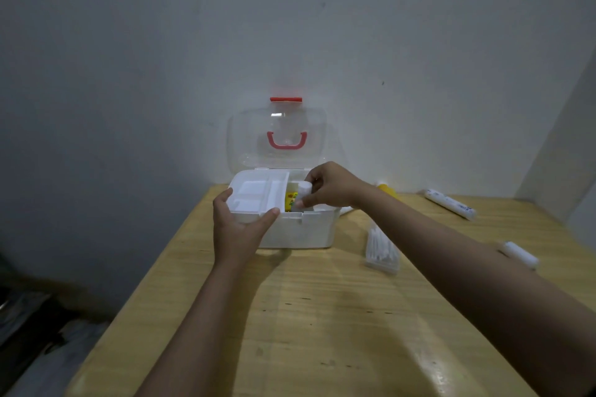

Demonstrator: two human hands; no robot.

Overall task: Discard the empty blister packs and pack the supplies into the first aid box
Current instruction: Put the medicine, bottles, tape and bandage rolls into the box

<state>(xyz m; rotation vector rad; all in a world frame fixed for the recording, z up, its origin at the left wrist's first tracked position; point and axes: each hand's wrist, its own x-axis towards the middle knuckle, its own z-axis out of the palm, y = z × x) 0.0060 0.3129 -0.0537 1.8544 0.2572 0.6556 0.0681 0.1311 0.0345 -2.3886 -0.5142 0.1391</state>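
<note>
The white first aid box (303,232) stands on the wooden table with its clear lid (277,138) upright against the wall. A white divided tray (258,193) is shifted to the box's left side. My left hand (240,229) grips the tray's front left corner. My right hand (329,187) holds a white roll (304,191) over the open right part of the box. A yellow packet (291,200) lies inside, below the roll.
To the right of the box lie a clear pack of cotton swabs (382,250), a white roll (519,254), a long white wrapped roll (450,203) and a yellow item (387,188) half hidden behind my wrist. The table's left edge drops to a dark floor.
</note>
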